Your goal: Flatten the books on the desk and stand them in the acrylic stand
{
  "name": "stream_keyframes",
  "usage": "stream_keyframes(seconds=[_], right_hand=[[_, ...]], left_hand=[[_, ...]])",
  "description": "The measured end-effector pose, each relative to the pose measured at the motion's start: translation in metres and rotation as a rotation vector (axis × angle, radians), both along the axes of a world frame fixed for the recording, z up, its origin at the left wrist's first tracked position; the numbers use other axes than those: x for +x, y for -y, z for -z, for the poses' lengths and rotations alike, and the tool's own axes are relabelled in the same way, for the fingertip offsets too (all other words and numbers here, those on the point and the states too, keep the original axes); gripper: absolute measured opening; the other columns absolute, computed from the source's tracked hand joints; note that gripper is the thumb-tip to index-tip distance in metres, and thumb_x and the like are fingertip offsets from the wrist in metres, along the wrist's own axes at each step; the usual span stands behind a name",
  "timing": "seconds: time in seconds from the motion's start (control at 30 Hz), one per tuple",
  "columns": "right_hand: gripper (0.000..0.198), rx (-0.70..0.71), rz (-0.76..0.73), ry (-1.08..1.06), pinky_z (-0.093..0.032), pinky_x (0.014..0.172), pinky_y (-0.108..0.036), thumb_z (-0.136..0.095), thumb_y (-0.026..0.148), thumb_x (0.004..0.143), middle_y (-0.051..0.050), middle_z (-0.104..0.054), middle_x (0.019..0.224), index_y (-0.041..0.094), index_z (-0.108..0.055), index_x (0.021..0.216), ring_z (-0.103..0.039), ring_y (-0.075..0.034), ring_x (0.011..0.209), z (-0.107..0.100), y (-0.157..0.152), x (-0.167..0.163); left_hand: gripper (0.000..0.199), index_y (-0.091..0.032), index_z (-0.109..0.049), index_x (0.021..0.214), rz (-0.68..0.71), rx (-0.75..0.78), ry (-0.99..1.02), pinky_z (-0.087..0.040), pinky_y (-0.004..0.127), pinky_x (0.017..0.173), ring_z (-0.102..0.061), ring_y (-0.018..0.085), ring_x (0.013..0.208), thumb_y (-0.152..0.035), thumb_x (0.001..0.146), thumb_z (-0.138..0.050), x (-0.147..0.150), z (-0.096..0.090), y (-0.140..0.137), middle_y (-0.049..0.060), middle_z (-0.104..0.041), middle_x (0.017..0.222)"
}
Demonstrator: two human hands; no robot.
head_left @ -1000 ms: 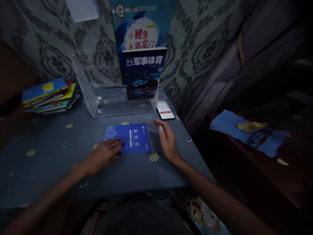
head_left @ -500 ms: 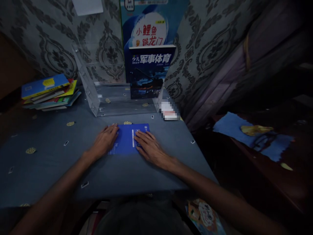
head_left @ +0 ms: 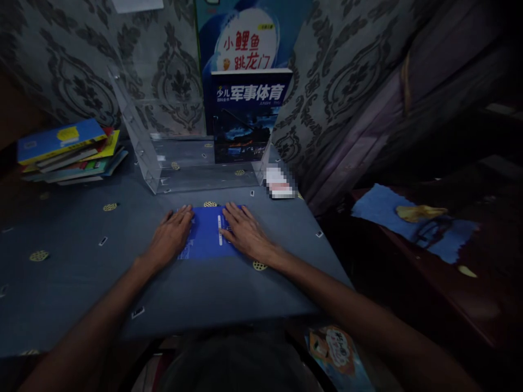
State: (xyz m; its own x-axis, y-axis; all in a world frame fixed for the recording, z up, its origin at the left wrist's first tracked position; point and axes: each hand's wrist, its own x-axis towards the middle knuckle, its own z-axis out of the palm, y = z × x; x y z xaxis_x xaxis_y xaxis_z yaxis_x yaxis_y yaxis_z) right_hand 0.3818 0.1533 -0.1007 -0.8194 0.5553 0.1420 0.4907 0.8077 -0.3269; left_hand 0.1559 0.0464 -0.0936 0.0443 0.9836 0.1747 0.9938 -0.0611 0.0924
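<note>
A blue booklet with white print lies flat on the grey patterned tablecloth in front of me. My left hand rests on its left edge, fingers stretched out and pointing away from me. Across the booklet's right part lies my right hand, palm down with the fingers spread, hiding some of the printed characters. Neither hand grips anything. Behind the booklet stands a clear acrylic rack, and a dark blue book with a tank on its cover leans upright in it.
Several stacked books lie at the table's left. A large teal book stands against the patterned wall. Beside the rack is a pixelated white item. To the right, a blue cloth lies on a dark red surface; another book is below the table.
My right hand has shifted towards the booklet's far edge, its fingers now pointing more forward. The left hand stays at the left edge. The whole view has swung slightly.
</note>
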Motion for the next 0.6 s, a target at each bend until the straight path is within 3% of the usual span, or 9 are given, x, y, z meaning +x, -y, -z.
stream_keyframes(seconds=[0.27,0.43,0.6], right_hand=[[0.060,0.023,0.068,0.016,-0.026,0.123,-0.061,-0.038,0.045,0.105,-0.023,-0.037,0.160,0.008,-0.042,0.153,-0.030,-0.033,0.153,0.000,0.022,0.043],[0.049,0.087,-0.003,-0.005,-0.030,0.120,-0.061,-0.045,0.043,0.104,-0.019,-0.054,0.150,0.014,-0.056,0.143,-0.044,-0.032,0.145,-0.003,0.045,0.059],[0.029,0.179,-0.065,-0.065,-0.044,0.107,-0.049,-0.057,0.034,0.102,-0.012,-0.070,0.130,0.018,-0.069,0.123,-0.060,-0.027,0.124,-0.007,0.049,0.067]], left_hand=[[0.042,-0.014,-0.055,0.133,0.018,-0.010,-0.011,-0.037,0.049,0.117,-0.051,0.026,0.140,-0.027,0.105,-0.026,0.000,-0.007,0.001,0.016,-0.056,0.149],[0.037,-0.015,-0.056,0.131,0.016,-0.047,-0.090,-0.041,0.050,0.112,-0.059,0.029,0.129,-0.028,0.104,-0.033,0.002,-0.019,-0.004,0.016,-0.060,0.143],[0.031,-0.016,-0.059,0.123,0.021,-0.109,-0.172,-0.045,0.048,0.103,-0.062,0.030,0.112,-0.027,0.102,-0.041,0.006,-0.036,-0.017,0.013,-0.066,0.121]])
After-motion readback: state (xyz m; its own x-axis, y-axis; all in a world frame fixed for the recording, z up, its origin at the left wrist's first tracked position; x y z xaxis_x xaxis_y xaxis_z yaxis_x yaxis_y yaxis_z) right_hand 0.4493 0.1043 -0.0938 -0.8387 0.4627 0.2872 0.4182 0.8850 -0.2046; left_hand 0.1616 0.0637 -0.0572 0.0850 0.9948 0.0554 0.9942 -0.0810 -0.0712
